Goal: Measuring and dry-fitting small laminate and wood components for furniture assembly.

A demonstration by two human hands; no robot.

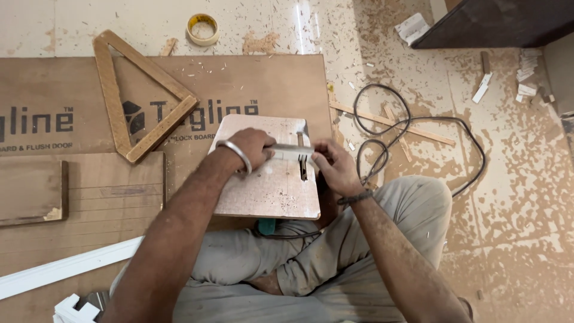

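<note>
Sawdust all over the pale tile floor (pixel 514 197), with someone sitting cross-legged at a small pinkish board (pixel 263 185).

Both hands are on a thin white strip (pixel 291 152) lying flat across the top of that board, next to a dark slot (pixel 303 167) in it. Left hand (pixel 251 148), with a metal bangle (pixel 234 152) on the wrist, is curled over the strip's left end, fingers pressed together. Right hand (pixel 336 166) pinches the right end between thumb and fingertips. Behind sits a big brown plywood sheet (pixel 66 113) with dark block lettering and a small cube logo printed on it, and a wooden triangle frame (pixel 140 96) lies on top. Yellow tape roll (pixel 202 29) up by the top edge, black cable (pixel 412 128) looped on the right.
</note>
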